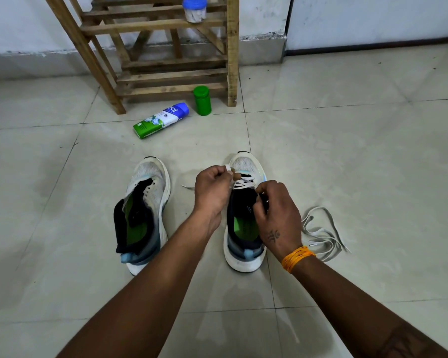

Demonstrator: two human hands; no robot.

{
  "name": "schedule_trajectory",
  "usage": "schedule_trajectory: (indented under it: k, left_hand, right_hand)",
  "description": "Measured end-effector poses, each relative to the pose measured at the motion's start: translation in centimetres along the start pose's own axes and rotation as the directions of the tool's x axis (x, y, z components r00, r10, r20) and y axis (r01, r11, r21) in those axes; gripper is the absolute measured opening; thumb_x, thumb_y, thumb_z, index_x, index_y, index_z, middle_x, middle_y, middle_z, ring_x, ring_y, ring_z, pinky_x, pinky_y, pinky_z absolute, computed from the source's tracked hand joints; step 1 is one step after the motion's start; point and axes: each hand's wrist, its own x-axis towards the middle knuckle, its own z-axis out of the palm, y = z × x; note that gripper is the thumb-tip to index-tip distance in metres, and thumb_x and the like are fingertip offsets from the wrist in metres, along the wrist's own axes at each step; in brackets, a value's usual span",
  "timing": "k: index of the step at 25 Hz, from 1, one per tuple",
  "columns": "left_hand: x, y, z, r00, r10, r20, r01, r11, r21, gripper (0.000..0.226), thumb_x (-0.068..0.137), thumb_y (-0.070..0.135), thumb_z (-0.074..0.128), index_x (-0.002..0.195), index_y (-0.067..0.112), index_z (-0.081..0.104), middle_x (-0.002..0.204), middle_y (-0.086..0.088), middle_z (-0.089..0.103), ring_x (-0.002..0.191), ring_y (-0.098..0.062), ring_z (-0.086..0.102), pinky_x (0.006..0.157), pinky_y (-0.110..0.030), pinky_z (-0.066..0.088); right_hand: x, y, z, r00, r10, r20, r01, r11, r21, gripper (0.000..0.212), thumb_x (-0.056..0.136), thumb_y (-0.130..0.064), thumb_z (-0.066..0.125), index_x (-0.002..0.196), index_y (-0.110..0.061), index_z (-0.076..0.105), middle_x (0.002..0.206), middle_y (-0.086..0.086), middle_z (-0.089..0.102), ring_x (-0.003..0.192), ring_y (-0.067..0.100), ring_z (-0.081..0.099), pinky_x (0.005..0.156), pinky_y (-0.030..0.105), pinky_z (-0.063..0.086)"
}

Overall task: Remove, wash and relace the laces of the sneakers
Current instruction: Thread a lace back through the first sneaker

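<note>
While both hands work over the right sneaker, the scene reads as follows.

Left hand: the left hand (212, 188) has its fingers curled, pinching a stretch of the white lace (243, 182) just left of the shoe's toe end; a short loop of lace sticks up above the fingertips.

Right hand: the right hand (276, 211) has its fingers curled down at the right side of the shoe's opening, touching the dark tongue and eyelet edge; whether it actually holds the lace I cannot tell, since the fingers cover that spot. An orange thread band (296, 258) circles its wrist.

Right sneaker: the right sneaker (246, 244) stands upright on the floor, toe pointing away, with the lace crossed only through the eyelets nearest the toe. One lace tip trails on the tile to the left of the left hand.

Left sneaker: the left sneaker (146, 215) stands beside it to the left, apart from it, unlaced, its tongue flopped open.

Spare lace: a loose lace (323, 233) lies in a tangle on the floor just right of the right wrist.

Surroundings: a wooden rack (166, 60) stands against the wall, well beyond the shoes. A jar with a blue lid (194, 9) sits on one shelf. A green container (202, 100) stands at the rack's foot, and a spray can (161, 120) lies on its side next to it.

Floor: pale tiles (347, 164) with damp-looking patches.
</note>
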Motion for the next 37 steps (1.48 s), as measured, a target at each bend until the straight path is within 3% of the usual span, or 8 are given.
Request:
schedule_trajectory:
  k: [9, 16, 23, 27, 29, 31, 33, 37]
  left_hand:
    - [-0.1, 3.5, -2.3, 0.955, 0.098, 0.280, -0.041, 0.979, -0.202, 0.018, 0.102, 0.003, 0.055, 0.107, 0.007, 0.073, 0.085, 0.000, 0.073, 0.087, -0.011, 0.068, 0.091, -0.030, 0.052]
    - [-1.0, 7.1, -2.6, 0.953, 0.238, 0.187, -0.197, 0.956, -0.217, 0.018, 0.103, 0.004, 0.054, 0.108, 0.004, 0.071, 0.090, -0.005, 0.075, 0.091, -0.017, 0.073, 0.094, -0.038, 0.057]
    - [-1.6, 9.3, -3.3, 0.946, 0.291, 0.144, -0.257, 0.942, -0.217, 0.017, 0.104, 0.010, 0.055, 0.103, 0.011, 0.071, 0.089, 0.003, 0.077, 0.094, -0.013, 0.072, 0.098, -0.038, 0.055]
    - [-1.7, 9.1, -3.4, 0.951, 0.264, 0.160, -0.223, 0.945, -0.239, 0.015, 0.104, 0.009, 0.056, 0.106, 0.007, 0.071, 0.086, -0.001, 0.075, 0.091, -0.014, 0.070, 0.089, -0.034, 0.057]
    - [-1.7, 9.3, -3.3, 0.952, 0.262, 0.155, -0.221, 0.944, -0.244, 0.016, 0.104, 0.010, 0.055, 0.106, 0.008, 0.071, 0.088, -0.002, 0.075, 0.094, -0.015, 0.071, 0.093, -0.036, 0.056]
    - [-1.6, 9.5, -3.3, 0.953, 0.263, 0.150, -0.222, 0.943, -0.247, 0.017, 0.104, 0.013, 0.055, 0.107, 0.010, 0.072, 0.092, -0.002, 0.075, 0.097, -0.016, 0.072, 0.098, -0.036, 0.056]
    - [-1.5, 9.5, -3.3, 0.955, 0.258, 0.149, -0.216, 0.944, -0.250, 0.017, 0.105, 0.014, 0.056, 0.108, 0.010, 0.072, 0.093, -0.001, 0.076, 0.097, -0.017, 0.072, 0.099, -0.037, 0.056]
    - [-2.0, 9.3, -2.7, 0.964, 0.228, 0.138, -0.187, 0.947, -0.260, 0.016, 0.103, 0.016, 0.060, 0.103, 0.007, 0.072, 0.087, -0.004, 0.076, 0.088, -0.016, 0.071, 0.086, -0.033, 0.058]
  right_hand:
    - [2.2, -2.1, -0.9, 0.996, -0.077, 0.055, 0.079, 0.996, -0.043, 0.021, 0.090, -0.044, 0.058, 0.092, -0.023, 0.061, 0.090, -0.006, 0.055, 0.086, 0.018, 0.056, 0.065, 0.036, 0.046]
    - [6.5, -7.0, -1.0, 0.982, -0.060, 0.176, 0.021, 0.976, 0.215, 0.014, 0.098, -0.035, 0.062, 0.103, -0.023, 0.068, 0.061, -0.007, 0.056, 0.061, 0.011, 0.053, 0.061, 0.035, 0.044]
    - [6.7, -6.7, -0.3, 0.885, -0.107, 0.454, 0.204, 0.964, -0.169, 0.020, 0.098, -0.040, 0.060, 0.091, -0.023, 0.067, 0.075, -0.002, 0.063, 0.080, 0.023, 0.062, 0.058, 0.032, 0.038]
    - [7.3, -8.9, -1.5, 0.960, -0.140, 0.243, 0.066, 0.955, 0.290, 0.017, 0.097, -0.036, 0.065, 0.086, -0.023, 0.066, 0.055, -0.005, 0.051, 0.058, 0.011, 0.049, 0.057, 0.026, 0.034]
    - [6.9, -8.6, -1.3, 0.954, -0.150, 0.261, 0.071, 0.955, 0.289, 0.031, 0.099, -0.031, 0.063, 0.070, -0.024, 0.054, 0.054, -0.004, 0.046, 0.056, 0.013, 0.044, 0.053, 0.028, 0.031]
    - [6.3, -7.6, -0.8, 0.885, -0.140, 0.444, 0.124, 0.990, 0.067, 0.043, 0.099, -0.031, 0.061, 0.061, -0.027, 0.042, 0.054, -0.005, 0.043, 0.057, 0.013, 0.043, 0.057, 0.033, 0.029]
    - [6.0, -7.3, -0.8, 0.839, -0.099, 0.535, 0.128, 0.992, -0.017, 0.038, 0.099, -0.035, 0.061, 0.064, -0.029, 0.047, 0.054, -0.007, 0.046, 0.059, 0.010, 0.047, 0.060, 0.030, 0.032]
    - [6.9, -9.0, -1.5, 0.936, -0.099, 0.337, -0.039, 0.925, 0.378, 0.015, 0.098, -0.032, 0.065, 0.091, -0.018, 0.067, 0.056, -0.002, 0.052, 0.056, 0.009, 0.051, 0.056, 0.024, 0.039]
